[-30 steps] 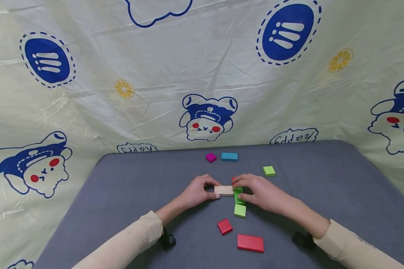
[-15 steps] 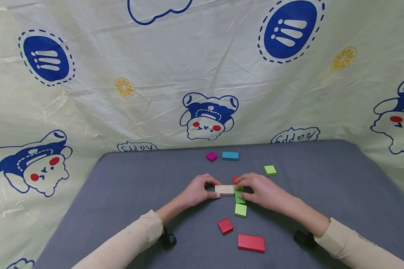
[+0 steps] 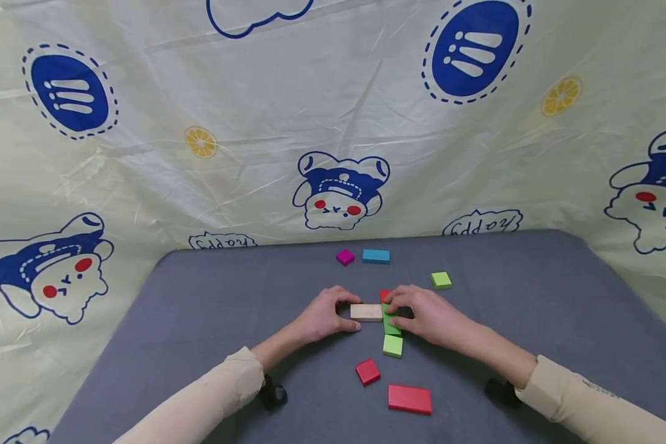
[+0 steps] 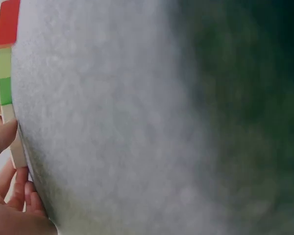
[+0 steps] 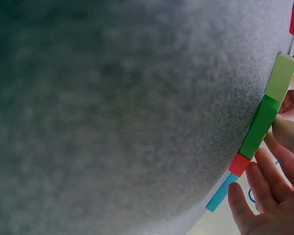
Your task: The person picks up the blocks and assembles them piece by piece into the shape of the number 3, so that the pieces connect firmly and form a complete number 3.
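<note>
A plain wooden block (image 3: 366, 312) lies flat, its right end against the side of a green block (image 3: 391, 324). My left hand (image 3: 324, 316) is around the wooden block's left end, fingertips at its far edge. Its thumb stands just off the near edge in the head view. My right hand (image 3: 430, 313) holds the green block, thumb on its right side and fingers at its far part. A small red block (image 3: 385, 295) at the green block's far end is partly hidden by those fingers. A light green block (image 3: 392, 346) sits at the near end.
Nearer me lie a small red square block (image 3: 368, 372) and a larger red block (image 3: 409, 399). Farther back are a magenta block (image 3: 345, 257), a blue block (image 3: 376, 256) and another light green block (image 3: 441, 280). A printed cloth hangs behind the grey table (image 3: 244, 277).
My left thumb has drawn slightly away from the wooden block's near edge. The right hand and the blocks stay in place; the head view has shifted a little.
</note>
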`<state>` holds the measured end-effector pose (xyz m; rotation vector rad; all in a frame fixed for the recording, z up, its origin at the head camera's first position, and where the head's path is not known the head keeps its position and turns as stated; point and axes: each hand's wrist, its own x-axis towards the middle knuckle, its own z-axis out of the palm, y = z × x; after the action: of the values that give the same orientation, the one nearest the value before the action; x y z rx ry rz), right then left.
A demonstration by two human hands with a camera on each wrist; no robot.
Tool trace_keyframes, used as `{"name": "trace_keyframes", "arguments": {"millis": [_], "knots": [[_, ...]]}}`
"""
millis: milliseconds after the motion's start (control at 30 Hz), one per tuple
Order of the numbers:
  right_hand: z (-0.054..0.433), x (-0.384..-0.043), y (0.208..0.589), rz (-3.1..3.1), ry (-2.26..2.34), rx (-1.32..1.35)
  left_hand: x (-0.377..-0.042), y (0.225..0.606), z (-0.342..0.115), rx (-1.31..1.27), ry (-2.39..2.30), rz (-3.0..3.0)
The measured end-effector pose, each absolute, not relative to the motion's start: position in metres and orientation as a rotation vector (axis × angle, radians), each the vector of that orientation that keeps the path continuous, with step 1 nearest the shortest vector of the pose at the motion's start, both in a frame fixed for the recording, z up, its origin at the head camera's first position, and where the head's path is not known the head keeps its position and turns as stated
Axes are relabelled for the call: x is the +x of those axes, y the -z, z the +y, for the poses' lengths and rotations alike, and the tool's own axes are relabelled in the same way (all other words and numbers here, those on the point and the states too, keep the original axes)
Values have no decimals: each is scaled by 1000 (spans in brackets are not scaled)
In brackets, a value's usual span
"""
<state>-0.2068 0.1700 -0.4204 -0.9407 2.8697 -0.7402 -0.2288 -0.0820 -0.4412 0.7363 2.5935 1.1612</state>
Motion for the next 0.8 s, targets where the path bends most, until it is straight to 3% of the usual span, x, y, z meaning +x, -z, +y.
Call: {"name": "trace_keyframes", "arguments": {"millis": [500,800], "knots": [[169,-206,417,2869,694,-942,-195,407,-91,893,-1204,2604],[170,-206,417,2858,711,-940,-168,411,-81,947,-1239,2434]]}}
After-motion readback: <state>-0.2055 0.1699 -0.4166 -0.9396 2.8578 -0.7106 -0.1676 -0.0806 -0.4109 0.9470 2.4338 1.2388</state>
